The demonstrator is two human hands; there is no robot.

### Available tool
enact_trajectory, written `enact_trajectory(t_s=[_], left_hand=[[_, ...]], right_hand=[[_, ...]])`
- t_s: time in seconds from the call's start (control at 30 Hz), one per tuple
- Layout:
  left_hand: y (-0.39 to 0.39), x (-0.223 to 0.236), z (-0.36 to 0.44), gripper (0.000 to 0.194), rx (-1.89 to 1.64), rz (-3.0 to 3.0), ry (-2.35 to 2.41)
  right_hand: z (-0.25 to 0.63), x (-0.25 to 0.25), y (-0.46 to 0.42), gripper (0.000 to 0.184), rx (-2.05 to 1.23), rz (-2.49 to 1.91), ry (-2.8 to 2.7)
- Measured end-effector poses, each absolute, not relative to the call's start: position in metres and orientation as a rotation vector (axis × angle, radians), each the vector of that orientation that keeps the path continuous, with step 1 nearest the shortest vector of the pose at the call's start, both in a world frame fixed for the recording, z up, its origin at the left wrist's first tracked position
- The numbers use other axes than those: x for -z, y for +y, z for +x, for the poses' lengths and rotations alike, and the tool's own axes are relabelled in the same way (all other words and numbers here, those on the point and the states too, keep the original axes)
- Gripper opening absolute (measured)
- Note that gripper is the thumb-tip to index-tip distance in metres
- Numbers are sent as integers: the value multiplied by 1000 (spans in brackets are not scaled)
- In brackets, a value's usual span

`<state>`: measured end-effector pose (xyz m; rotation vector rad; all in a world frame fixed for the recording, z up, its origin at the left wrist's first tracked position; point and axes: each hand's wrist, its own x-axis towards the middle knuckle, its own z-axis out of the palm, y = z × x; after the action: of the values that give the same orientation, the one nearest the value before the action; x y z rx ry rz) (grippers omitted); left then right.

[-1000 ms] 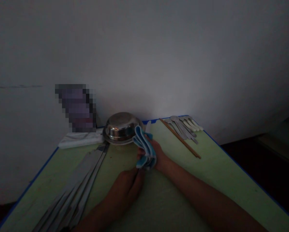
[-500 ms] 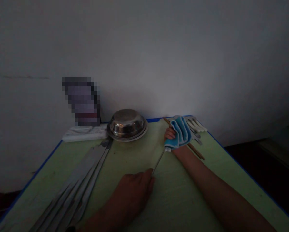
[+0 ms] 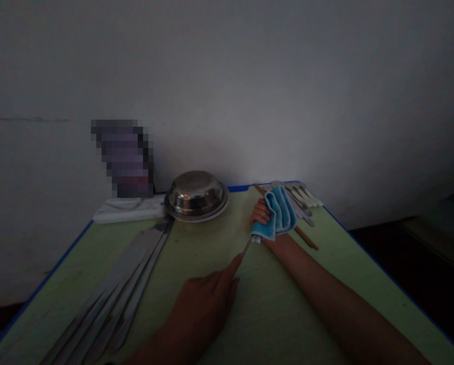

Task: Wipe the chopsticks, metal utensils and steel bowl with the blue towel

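My left hand (image 3: 209,300) is closed around the near end of a thin metal utensil (image 3: 246,248), whose far end is hidden, so its kind cannot be told. A folded blue cloth (image 3: 280,213) with pale edges wraps the utensil's far part. Gripping that cloth is my right hand (image 3: 260,212), its fingers curled at the cloth's left side. Both hands are above the green table (image 3: 265,299). Just behind and beside the right hand lie wooden chopsticks (image 3: 306,237) and several spoons (image 3: 302,196), some with white handles.
An upturned steel bowl (image 3: 196,193) rests on a plate at the back. Left of it lies a white flat box (image 3: 130,210), with a blurred upright object (image 3: 124,159) behind. Several long flat metal utensils (image 3: 113,294) lie along the left side. A wall borders the table's back.
My right hand and the cloth have moved slightly left and nearer my left hand. Less of the utensil's shaft shows between the hands. The view has shifted a little.
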<state>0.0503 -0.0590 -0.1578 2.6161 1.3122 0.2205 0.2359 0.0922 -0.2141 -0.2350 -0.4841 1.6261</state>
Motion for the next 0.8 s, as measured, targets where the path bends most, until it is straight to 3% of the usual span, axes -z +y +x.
enact_trajectory(t_s=[0.43,0.63,0.8], left_hand=[[-56,147,53,44,-271,2241,1460],[-53,144,53,46,-252,2119,1489],[-54,144,51,46,-361,2046,1431]], right_hand=[[233,206,87,26,-1750,-123,-371],[219,199,75,43,-1814,-137,-347],[209,182,62,36,-1840,-278,-333]])
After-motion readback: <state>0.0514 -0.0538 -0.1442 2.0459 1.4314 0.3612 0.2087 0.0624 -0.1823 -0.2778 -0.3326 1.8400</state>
